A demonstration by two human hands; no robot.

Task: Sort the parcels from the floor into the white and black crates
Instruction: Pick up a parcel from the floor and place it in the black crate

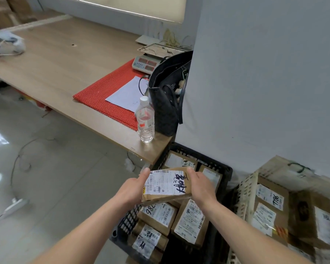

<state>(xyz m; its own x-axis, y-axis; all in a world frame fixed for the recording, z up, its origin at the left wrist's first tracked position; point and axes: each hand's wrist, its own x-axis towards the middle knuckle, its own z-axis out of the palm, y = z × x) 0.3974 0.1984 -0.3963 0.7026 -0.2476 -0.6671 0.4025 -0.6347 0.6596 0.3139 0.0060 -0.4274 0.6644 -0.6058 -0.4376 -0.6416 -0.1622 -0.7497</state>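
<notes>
One parcel, edges in left hand, right hand — over black crate

Both arms bare, reaching forward. Left forearm enters from lower left, right forearm from lower right, and they converge toward the middle. Left hand grips the left edge of a parcel, thumb pointing up along that edge, its other fingers hidden under it. Right hand grips the right edge, back of the hand facing the camera, fingers curled over the far top corner. Wrists roughly level, hands apart by the parcel's width.
</notes>
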